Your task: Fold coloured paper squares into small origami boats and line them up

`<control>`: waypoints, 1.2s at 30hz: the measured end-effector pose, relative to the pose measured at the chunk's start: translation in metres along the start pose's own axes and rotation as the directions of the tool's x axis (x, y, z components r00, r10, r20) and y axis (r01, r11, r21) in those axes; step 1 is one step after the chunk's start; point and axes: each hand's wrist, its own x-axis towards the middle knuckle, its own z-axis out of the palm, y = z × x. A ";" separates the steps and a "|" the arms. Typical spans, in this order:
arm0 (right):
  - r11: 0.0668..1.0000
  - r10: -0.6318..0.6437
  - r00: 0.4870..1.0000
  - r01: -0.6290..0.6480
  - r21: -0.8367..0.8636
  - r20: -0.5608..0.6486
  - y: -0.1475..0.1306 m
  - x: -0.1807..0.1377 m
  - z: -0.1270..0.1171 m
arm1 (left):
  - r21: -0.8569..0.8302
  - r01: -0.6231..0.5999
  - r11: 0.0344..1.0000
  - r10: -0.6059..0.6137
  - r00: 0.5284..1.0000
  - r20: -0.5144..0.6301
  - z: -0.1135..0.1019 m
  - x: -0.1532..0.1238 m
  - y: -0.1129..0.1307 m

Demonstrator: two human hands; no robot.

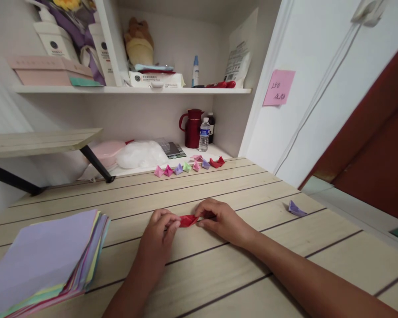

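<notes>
A small folded red paper (187, 220) is held between my two hands over the middle of the table. My left hand (162, 227) pinches its left end between thumb and fingers. At the right end, the fingertips and thumb of my right hand (219, 218) close on the paper's tip. Parts of both ends are hidden by my fingers. Beyond my hands, several small folded paper boats (178, 168) in pink, purple and green stand in a row near the table's far edge, with a red paper boat (216, 162) at the right end.
A stack of coloured paper sheets (53, 256) lies at the left. One purple paper boat (296, 209) sits near the table's right edge. A small raised stand (43, 142) is at the back left. Behind are a red jug (193, 129) and a water bottle (204, 135).
</notes>
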 end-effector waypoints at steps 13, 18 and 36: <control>0.999 0.035 0.999 -0.036 0.007 0.018 -0.004 0.001 0.000 | -0.002 0.006 1.000 -0.006 1.000 0.005 0.004 0.002 -0.004; 0.997 0.069 0.997 -0.070 -0.045 -0.021 -0.003 0.003 0.001 | -0.033 0.056 0.998 -0.058 0.996 -0.071 0.001 0.001 -0.006; 0.846 0.354 0.785 -0.501 -0.183 -0.509 0.051 0.037 -0.067 | -0.174 0.207 0.963 -0.224 0.971 -0.082 -0.002 0.006 -0.028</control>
